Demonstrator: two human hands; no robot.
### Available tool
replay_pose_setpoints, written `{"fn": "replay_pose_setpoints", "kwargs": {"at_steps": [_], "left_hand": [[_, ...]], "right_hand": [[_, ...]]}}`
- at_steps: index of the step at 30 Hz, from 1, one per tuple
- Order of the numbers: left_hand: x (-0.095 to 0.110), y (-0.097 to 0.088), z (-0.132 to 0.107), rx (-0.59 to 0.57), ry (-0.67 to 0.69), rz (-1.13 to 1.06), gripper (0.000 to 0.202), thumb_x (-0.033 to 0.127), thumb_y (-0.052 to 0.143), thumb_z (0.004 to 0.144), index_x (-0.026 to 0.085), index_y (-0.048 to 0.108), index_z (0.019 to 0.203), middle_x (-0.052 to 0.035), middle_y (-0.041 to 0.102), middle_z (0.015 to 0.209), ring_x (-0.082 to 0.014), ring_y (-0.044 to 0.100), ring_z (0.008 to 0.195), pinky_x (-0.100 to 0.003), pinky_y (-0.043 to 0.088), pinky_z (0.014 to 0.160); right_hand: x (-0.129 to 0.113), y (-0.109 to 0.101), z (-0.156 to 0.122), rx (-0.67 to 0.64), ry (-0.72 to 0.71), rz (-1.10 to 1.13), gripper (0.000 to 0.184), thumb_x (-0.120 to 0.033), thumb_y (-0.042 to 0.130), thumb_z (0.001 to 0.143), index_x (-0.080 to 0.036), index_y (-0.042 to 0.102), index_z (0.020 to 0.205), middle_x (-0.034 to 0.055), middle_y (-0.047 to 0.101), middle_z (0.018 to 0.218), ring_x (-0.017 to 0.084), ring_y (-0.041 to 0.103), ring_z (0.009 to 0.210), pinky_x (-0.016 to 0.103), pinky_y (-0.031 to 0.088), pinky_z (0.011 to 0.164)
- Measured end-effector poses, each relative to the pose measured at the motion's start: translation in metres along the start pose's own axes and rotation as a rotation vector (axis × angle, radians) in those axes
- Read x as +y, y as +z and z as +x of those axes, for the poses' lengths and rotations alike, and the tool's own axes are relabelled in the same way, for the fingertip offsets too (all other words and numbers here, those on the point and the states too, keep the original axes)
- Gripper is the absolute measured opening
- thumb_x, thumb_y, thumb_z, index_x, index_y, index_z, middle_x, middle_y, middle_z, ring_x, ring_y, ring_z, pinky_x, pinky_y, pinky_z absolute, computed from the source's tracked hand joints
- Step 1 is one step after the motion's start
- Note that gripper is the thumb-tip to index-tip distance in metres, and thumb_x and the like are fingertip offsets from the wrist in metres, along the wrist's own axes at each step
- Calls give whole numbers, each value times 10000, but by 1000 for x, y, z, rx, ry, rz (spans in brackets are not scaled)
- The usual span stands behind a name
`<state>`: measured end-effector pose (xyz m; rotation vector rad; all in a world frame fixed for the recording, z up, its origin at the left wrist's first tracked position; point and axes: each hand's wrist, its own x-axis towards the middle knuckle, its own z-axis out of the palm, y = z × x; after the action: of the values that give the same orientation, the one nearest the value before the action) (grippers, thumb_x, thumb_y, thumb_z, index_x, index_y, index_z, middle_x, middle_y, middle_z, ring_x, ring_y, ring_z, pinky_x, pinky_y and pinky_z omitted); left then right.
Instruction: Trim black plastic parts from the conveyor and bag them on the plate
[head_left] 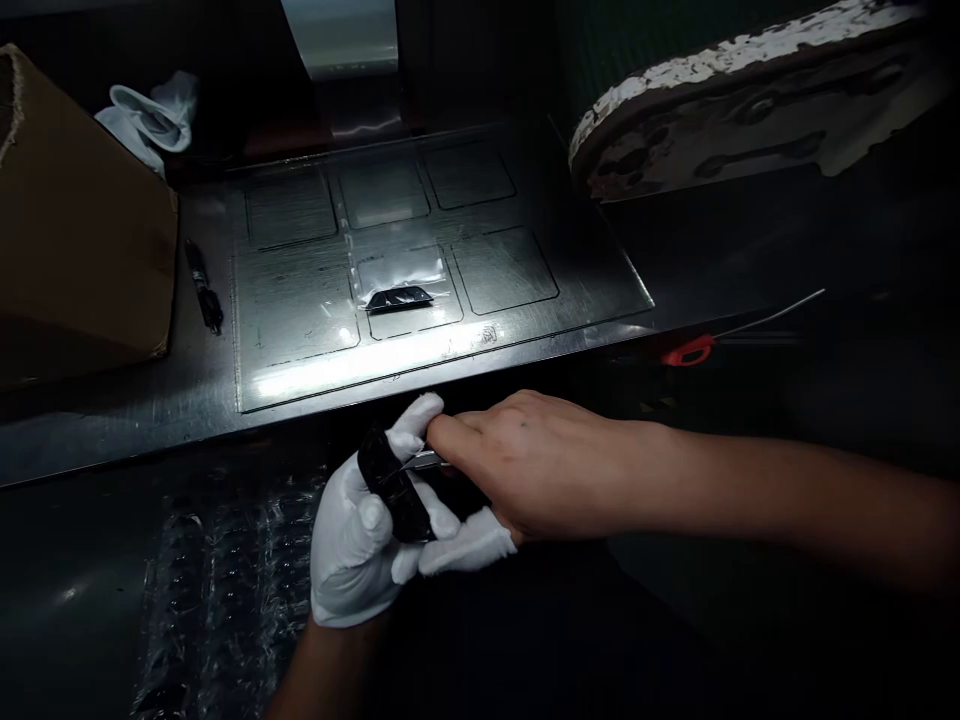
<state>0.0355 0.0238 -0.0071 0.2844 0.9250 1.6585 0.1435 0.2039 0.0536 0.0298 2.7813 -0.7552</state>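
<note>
My left hand (346, 545), in a white glove, holds a small dark glossy part (397, 485) between thumb and fingers, below the table's front edge. Bare across its back, my right hand (525, 455) is closed around a thin silvery metal tool (425, 460). The tool's tip meets or lies just over the dark part; its far end is hidden in my grip. White fabric covers some fingertips beside the right hand. On the table, a similar black part (400, 298) lies at the edge of a clear plastic bag (401, 262).
A transparent sheet with outlined rectangles (502, 270) covers the metal table (202, 405). At left are a cardboard box (90, 220), a black pen (202, 285) and white cloth (161, 115). A red-handled tool (688, 351) lies right. Clear plastic trays (225, 590) sit lower left; a machine part (750, 110) overhangs.
</note>
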Motion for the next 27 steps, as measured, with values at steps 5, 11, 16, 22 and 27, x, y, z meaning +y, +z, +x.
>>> {"fn": "replay_pose_setpoints", "kwargs": {"at_steps": [5,11,16,22,27], "left_hand": [[1,1,-1,9,6,10,507,559,784,853,224,722,1228,-53,717,691,-35,374,305,-147,288,304],[-2,-1,0,-2,68,-45,395,475,783,883,265,739,1214,-161,657,1396,3,475,370,-123,331,305],[-3,-1,-1,8,42,-33,404,487,780,883,271,741,1222,-144,670,1384,3,481,379,-116,341,317],[-4,2,1,48,35,-17,395,462,778,888,243,741,1214,-156,705,1330,-14,475,381,-142,332,316],[-12,5,6,18,27,25,364,463,717,937,267,730,1243,-128,719,1297,-33,510,432,-157,379,357]], "right_hand": [[2,4,-2,33,-37,4,386,-249,810,779,-196,561,1069,-1,687,762,157,562,512,270,249,473],[2,7,-3,8,-21,2,339,-303,795,827,-189,571,1054,4,689,744,155,566,512,268,247,476],[2,8,-4,-4,-12,-8,321,-380,749,884,-188,568,1069,18,714,765,167,594,532,276,247,485],[4,12,-6,16,-8,-2,285,-422,722,916,-193,576,1001,21,724,769,175,625,547,284,242,486],[11,15,-14,-46,21,111,368,-545,623,971,-179,590,982,34,728,813,184,644,593,280,280,503]]}}
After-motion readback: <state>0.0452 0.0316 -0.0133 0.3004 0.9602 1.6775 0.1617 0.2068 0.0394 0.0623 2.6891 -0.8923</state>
